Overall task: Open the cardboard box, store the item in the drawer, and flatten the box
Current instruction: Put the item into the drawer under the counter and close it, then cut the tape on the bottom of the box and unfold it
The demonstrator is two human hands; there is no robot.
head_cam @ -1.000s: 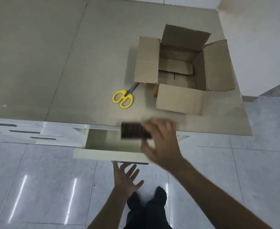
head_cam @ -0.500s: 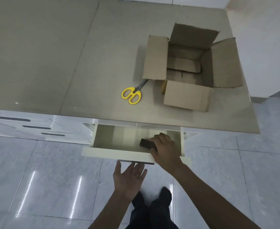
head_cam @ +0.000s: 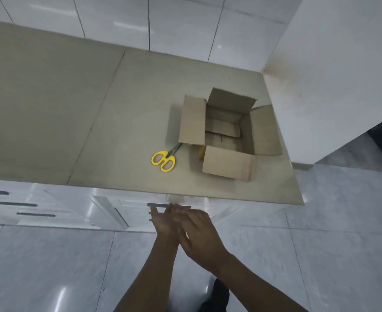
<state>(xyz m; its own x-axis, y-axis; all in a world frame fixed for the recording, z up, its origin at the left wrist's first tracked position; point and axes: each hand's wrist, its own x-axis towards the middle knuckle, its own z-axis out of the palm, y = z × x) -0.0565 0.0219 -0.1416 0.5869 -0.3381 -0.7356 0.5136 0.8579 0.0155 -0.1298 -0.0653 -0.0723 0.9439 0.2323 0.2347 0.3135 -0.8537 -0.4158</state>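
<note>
The cardboard box [head_cam: 227,163] stands on the beige countertop [head_cam: 126,122] near its right end, all flaps folded out and nothing visible inside. Below the counter edge the drawer [head_cam: 138,202] is pushed in flush, and the dark item is out of sight. My left hand [head_cam: 164,222] has flat fingers against the drawer's dark handle. My right hand [head_cam: 199,233] lies partly over the left one, fingers extended, holding nothing.
Yellow-handled scissors [head_cam: 164,161] lie on the counter left of the box. A white cabinet wall [head_cam: 334,82] rises right of the box. More drawers with dark handles [head_cam: 13,204] sit at the left. Glossy grey floor tiles lie below.
My right hand let go of the dark item in the drawer and pulled out. The drawer went from open to shut, with both hands now at its front. The view tilted up.
</note>
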